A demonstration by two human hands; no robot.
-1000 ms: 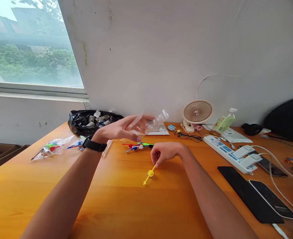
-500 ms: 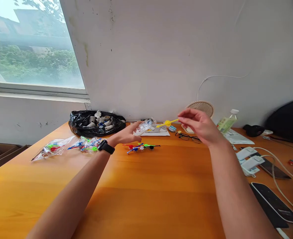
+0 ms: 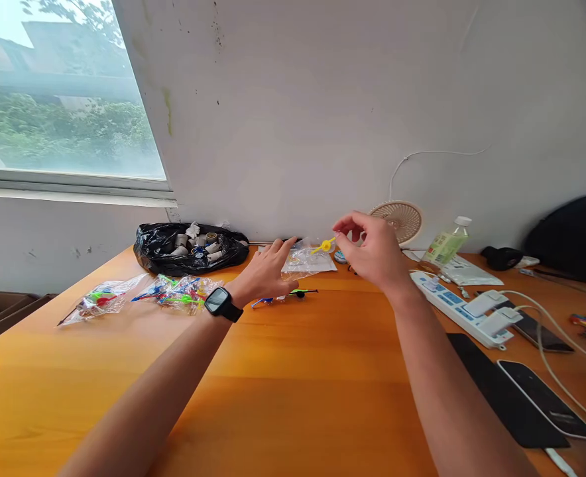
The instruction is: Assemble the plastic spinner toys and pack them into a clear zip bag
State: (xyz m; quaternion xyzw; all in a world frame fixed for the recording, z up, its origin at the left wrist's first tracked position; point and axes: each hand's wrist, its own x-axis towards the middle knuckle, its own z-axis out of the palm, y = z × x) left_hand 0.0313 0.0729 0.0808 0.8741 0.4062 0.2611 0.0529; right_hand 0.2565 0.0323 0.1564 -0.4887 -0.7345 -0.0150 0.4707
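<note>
Between the thumb and fingertips of my right hand (image 3: 372, 255) is one end of a small yellow plastic stick with a round disc (image 3: 327, 245). It points left over a clear plastic bag (image 3: 300, 254). My left hand (image 3: 264, 271) has its fingers spread and holds nothing; a black watch is on the wrist. Just under and beside its thumb lie similar plastic sticks with discs (image 3: 300, 293), blue, green and black, partly hidden by the hand. The clear bag rests beyond the left fingertips, on a white sheet (image 3: 325, 266).
To the left lie two clear bags of coloured sticks, one (image 3: 181, 291) nearer my wrist and another (image 3: 99, 301). Behind them stands a black bag of grey rolls (image 3: 146, 248). On the right are a fan (image 3: 400, 222), a bottle (image 3: 447, 242), a power strip (image 3: 455, 308) and phones.
My left hand has let go of the clear plastic bag, which now lies on the sheet, and come nearer over the sticks. My right hand has moved left with the yellow stick.
</note>
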